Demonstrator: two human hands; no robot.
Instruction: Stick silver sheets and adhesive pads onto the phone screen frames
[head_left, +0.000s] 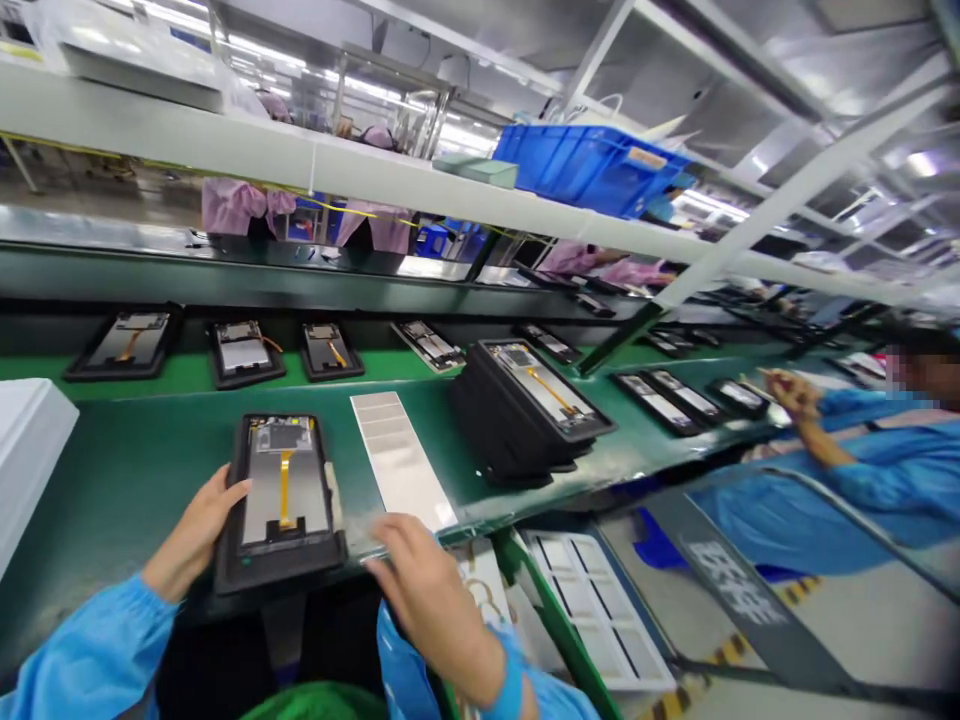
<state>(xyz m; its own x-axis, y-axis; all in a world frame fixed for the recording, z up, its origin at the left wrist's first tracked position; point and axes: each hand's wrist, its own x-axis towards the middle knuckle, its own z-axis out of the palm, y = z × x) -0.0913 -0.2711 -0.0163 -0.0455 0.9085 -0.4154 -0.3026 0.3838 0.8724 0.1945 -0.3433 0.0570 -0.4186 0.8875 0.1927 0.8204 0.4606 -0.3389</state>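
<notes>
An opened tablet-like device (281, 490) with a yellow flex cable lies in a black tray (262, 572) at the front edge of the green bench. My left hand (199, 525) grips the tray's left side, thumb over the rim. To the right, my right hand (427, 595) hovers at the bench edge, palm down and slightly blurred. Its thumb and bent fingers are apart, with nothing visible between them. Just beyond it lies a pale label sheet (401, 455). A small whitish strip (334, 495) sits along the tray's right rim.
A stack of black trays (510, 420) stands right of the sheet. More trayed devices (244, 350) line the back. A white box (30, 440) is at left, a blue bin (589, 165) on the shelf above. A co-worker in blue sleeves (862, 480) works at right. Below the bench is a white partitioned tray (600, 610).
</notes>
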